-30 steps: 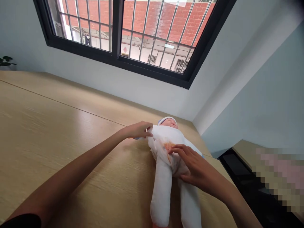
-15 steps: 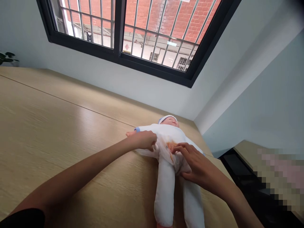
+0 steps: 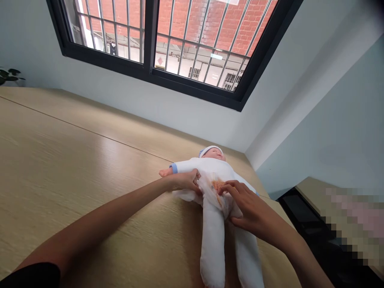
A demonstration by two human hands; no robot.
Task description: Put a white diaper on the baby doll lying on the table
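A baby doll in a white outfit and a white and blue cap lies on its back on the wooden table, its legs toward me. Around its hips is a thin white diaper, partly see-through, with an orange-brown patch on the front. My left hand is closed on the diaper's edge at the doll's hip, on the left of the view. On the other side, my right hand grips the diaper's front with bent fingers, the thumb lower down near the leg. Both palms are hidden.
The wooden table stretches to the left and runs back to the wall. A barred window is above it. Past the table's right edge stand a black object and another wooden surface, partly blurred out. Plant leaves show at far left.
My left hand has turned and lowered slightly, uncovering the doll's blue cuff. The diaper's edge is pulled at the hip, and the doll's legs have shifted right. My right hand stays nearly in place.
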